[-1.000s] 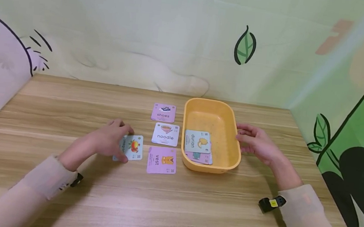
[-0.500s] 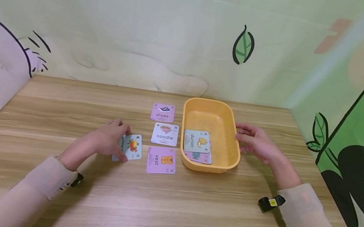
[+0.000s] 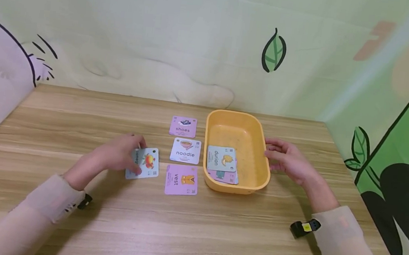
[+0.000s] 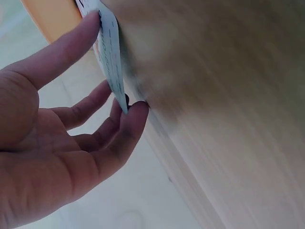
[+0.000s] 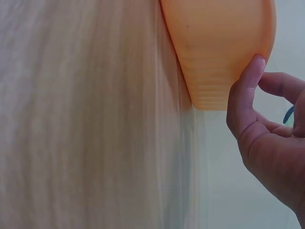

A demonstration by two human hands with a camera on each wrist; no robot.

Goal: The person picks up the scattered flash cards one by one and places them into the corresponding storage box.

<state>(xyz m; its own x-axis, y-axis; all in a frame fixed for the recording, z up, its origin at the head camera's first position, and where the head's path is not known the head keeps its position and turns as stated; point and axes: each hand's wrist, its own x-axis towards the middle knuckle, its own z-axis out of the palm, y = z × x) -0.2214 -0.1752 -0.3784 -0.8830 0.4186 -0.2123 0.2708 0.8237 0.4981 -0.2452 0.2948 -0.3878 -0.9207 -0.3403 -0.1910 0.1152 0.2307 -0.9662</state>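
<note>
My left hand (image 3: 122, 154) pinches a pale blue flash card (image 3: 149, 162) with a red fruit picture, its word partly covered. In the left wrist view the thumb lies on the printed face of the flash card (image 4: 110, 57), fingertips at its near edge, and that edge is tilted up off the table. My right hand (image 3: 291, 160) touches the outer right side of the yellow plastic tub (image 3: 264, 166); in the right wrist view its fingertips (image 5: 255, 67) rest against the tub near the rim. Inside the tub a durian card (image 3: 221, 158) overlaps a purple card (image 3: 227, 177).
Between the left hand and the tub, a shoes card (image 3: 183, 126), a noodle card (image 3: 185, 150) and a vest card (image 3: 181, 180) lie face up in a column on the wooden table (image 3: 194, 229). A printed backdrop (image 3: 161, 37) stands behind the table.
The left thumb has moved from the fruit card's near edge onto its face, and the card has shifted and tilted slightly. The right hand and the tub stay where they were.
</note>
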